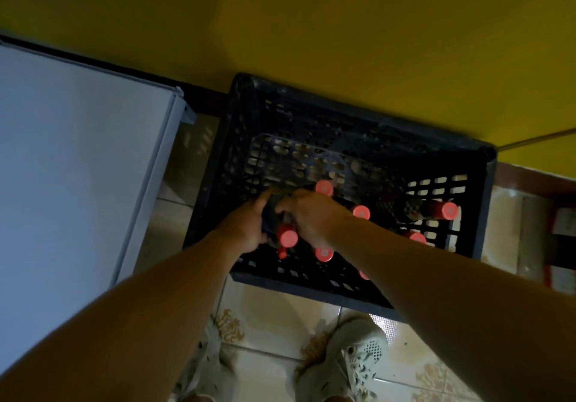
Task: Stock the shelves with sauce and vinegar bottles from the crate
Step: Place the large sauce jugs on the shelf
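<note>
A black plastic crate (pixel 358 115) stands on the tiled floor against a yellow wall. Several dark bottles with red caps stand or lie inside it. Both my hands reach into the crate's left part. My left hand (pixel 246 227) and my right hand (pixel 311 218) together grip one dark bottle (pixel 274 211) whose red cap (pixel 287 236) points toward me. Other red caps (pixel 324 188) show behind and beside my right hand. One bottle (pixel 417 210) lies on its side at the crate's right.
A white cabinet or appliance top (pixel 78 152) fills the left side, close to the crate. My feet in pale clogs (pixel 352 361) stand on the patterned tiles just in front of the crate. Red and white boxes (pixel 561 239) sit at the right edge.
</note>
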A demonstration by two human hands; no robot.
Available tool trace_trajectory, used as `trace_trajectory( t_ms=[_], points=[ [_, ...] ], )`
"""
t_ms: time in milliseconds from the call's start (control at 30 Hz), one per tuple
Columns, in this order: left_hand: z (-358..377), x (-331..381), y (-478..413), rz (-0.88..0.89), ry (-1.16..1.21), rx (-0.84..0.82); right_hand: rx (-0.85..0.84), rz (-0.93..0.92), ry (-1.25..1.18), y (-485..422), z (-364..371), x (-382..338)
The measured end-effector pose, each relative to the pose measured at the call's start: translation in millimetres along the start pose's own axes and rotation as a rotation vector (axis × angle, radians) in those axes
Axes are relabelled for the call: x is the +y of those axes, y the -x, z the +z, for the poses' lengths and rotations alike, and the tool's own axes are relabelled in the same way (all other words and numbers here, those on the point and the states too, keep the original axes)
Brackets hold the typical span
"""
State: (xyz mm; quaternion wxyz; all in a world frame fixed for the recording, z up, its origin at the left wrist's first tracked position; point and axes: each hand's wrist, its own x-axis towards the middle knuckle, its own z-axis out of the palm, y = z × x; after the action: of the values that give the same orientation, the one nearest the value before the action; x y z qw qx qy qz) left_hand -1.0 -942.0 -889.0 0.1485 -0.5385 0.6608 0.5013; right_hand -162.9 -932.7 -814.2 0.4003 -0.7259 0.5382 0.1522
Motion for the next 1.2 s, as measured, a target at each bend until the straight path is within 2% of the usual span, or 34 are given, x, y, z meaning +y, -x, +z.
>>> trace_trajectory(
  t_ms=[167,300,367,433,567,700,800,900,1133,1200],
  points=[
    [-3,-7,-7,0.046,0.03,0.04,0.156,-0.034,0.021,-5,3,14],
    [-28,3,21,0.107,0.135,-0.098,0.198,-0.001,-0.292,21,-4,-1],
    [-43,14,47,0.13,0.163,-0.138,0.273,0.064,-0.441,44,-22,-16],
    [-57,34,80,0.136,0.213,-0.131,0.375,0.123,-0.573,76,-46,-34],
    [-80,86,150,0.141,0.522,-0.122,0.525,0.207,-0.77,154,-100,-66],
    [-101,145,229,0.17,0.691,-0.061,0.623,0.23,-0.944,233,-161,-92],
    [-117,196,292,0.239,0.757,0.067,0.633,0.208,-1.023,290,-211,-111],
    [-139,246,360,0.296,0.822,0.211,0.676,0.126,-0.954,345,-267,-136],
    [-200,353,526,0.485,0.893,0.606,0.899,-0.263,-0.838,460,-387,-226],
    [-215,369,566,0.519,0.932,0.688,0.887,-0.377,-0.753,485,-406,-254]
  ],
)
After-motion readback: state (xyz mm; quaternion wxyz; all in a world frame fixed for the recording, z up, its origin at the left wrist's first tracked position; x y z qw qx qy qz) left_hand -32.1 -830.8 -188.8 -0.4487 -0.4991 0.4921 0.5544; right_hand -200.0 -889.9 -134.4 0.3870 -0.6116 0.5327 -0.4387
